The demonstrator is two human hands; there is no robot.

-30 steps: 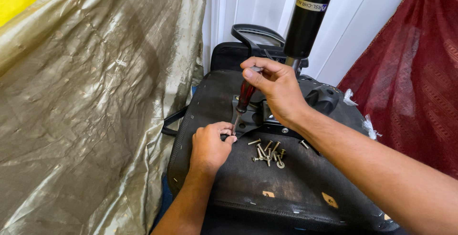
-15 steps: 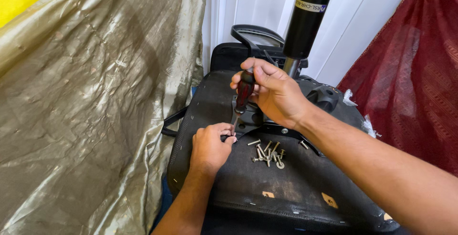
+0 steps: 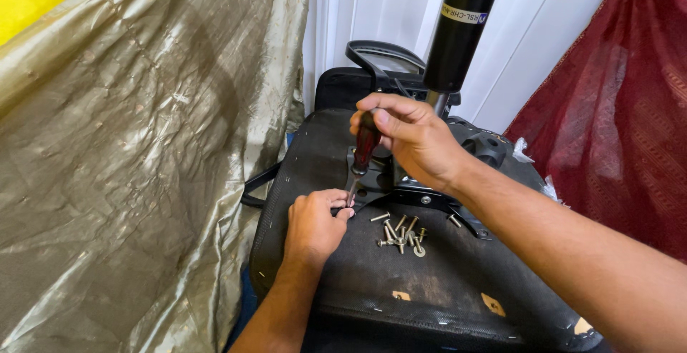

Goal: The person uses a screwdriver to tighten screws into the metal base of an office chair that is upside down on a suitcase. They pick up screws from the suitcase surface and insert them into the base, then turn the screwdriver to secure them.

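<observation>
The screwdriver (image 3: 363, 154) stands nearly upright over the upturned chair seat (image 3: 336, 281), its dark red handle at the top and its thin shaft running down and slightly toward your left to a tip that meets the black metal bracket (image 3: 401, 197) bolted to the underside. Your right hand (image 3: 408, 138) has its grip closed around the handle from above, fingers wrapped over the top. Your left hand (image 3: 315, 224) sits lower and nearer you, fingers pinched narrow right at the tip of the shaft; whether they pinch a screw there you cannot tell, since the fingertips hide that spot. So the tool's long axis runs top to bottom between your two hands, the right one at the upper end and the left one at the lower end, touching or just beside the tip.

Just to the right of your left hand lies a small heap of loose screws (image 3: 401, 230) on the seat fabric. Behind the bracket the black gas cylinder (image 3: 458, 34) rises out of frame. A wrinkled gold sheet (image 3: 143, 167) hangs on your left, a dark red cloth (image 3: 615, 124) on your right.
</observation>
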